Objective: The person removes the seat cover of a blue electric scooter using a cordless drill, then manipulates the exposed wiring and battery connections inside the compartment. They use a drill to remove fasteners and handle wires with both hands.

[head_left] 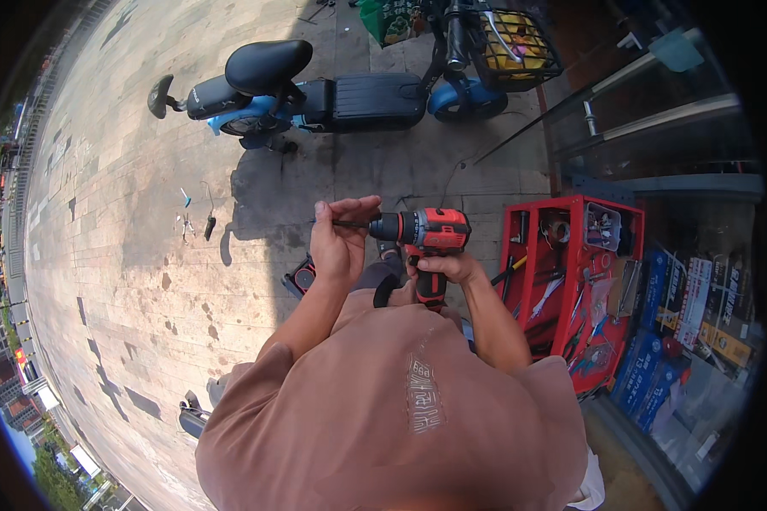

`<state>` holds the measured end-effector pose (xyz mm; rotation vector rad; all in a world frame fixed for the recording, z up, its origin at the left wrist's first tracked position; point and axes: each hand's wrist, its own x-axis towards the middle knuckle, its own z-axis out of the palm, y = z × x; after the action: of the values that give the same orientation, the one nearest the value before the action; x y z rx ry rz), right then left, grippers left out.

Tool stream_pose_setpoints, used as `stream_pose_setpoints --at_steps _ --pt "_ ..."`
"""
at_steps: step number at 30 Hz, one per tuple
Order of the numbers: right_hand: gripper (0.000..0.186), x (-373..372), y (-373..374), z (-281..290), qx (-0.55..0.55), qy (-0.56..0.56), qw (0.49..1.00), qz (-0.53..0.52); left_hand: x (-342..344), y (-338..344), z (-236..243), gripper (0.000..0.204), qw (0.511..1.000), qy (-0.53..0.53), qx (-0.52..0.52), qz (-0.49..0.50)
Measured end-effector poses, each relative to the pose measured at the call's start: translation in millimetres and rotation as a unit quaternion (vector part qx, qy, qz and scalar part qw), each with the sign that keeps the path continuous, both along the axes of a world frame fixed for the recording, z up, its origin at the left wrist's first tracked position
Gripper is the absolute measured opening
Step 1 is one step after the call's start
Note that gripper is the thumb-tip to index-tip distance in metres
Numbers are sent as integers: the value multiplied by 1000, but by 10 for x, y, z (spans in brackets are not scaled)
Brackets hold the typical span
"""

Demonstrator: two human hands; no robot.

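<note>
Head view: right hand (453, 267)'s clamped on a red-and-black drill (441, 230), accidental squeeze could spin its slim dark bit (349, 224) into left hand (337, 245) (grip unclear).

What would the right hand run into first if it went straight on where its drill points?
Most likely the left hand, just in front of the drill that the right hand grips; depth is unclear, so the bit might pass beside it.

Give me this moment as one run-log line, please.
left hand: at drill bit, contact unclear | right hand: grips red-black drill by handle | right side: open red toolbox | ahead: blue-black scooter, crosswise
</note>
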<state>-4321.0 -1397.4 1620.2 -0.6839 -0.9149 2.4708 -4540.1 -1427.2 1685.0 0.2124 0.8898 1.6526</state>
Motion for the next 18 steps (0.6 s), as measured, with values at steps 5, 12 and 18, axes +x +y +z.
stream_pose_setpoints --at_steps 5,12,18 --pt "26 -786 282 113 132 -124 983 -9 -630 417 -403 54 979 -169 -46 104" --pt "34 -1367 384 6 427 -242 871 10 -952 528 -823 52 943 -289 -111 124" --pt "34 -1489 411 -114 516 -274 809 55 -1176 324 -967 46 954 -257 -135 67"
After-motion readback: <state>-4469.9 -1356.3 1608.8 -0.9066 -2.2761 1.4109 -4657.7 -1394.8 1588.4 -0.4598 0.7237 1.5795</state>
